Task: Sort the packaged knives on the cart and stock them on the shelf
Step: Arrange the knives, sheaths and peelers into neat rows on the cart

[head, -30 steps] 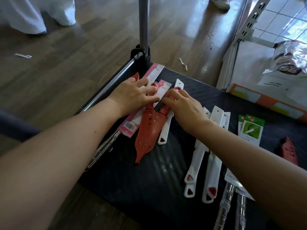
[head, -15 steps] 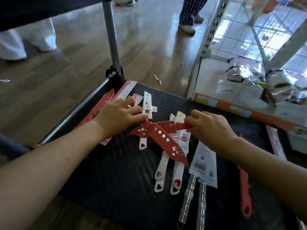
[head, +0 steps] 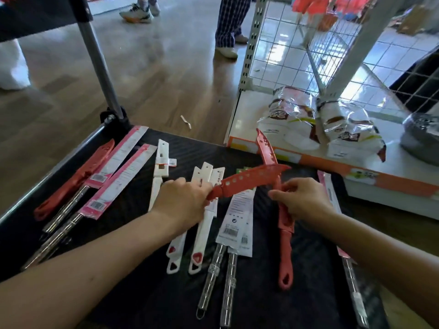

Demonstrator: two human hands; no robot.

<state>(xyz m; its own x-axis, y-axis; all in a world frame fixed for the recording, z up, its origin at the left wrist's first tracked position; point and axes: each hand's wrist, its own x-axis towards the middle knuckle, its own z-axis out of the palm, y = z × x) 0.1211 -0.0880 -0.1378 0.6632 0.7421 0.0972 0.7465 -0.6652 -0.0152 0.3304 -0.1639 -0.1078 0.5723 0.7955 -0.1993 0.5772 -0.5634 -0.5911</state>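
our left hand [head: 183, 200] grips the handle of a red sheathed knife [head: 249, 180] held just above the cart [head: 142, 293], our right hand [head: 304, 200] pinches a second red knife [head: 285, 252] crossing beneath it — we'd best lay both parallel, handles toward us, apart from the white knives [head: 202, 231].

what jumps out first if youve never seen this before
Two red knives cross mid-frame: the left hand grips the red perforated knife by its handle, blade pointing right, while the right hand pinches the second red knife, which runs lengthwise across it. Around them, white knives and pink-carded knives lie spread over the black cart.
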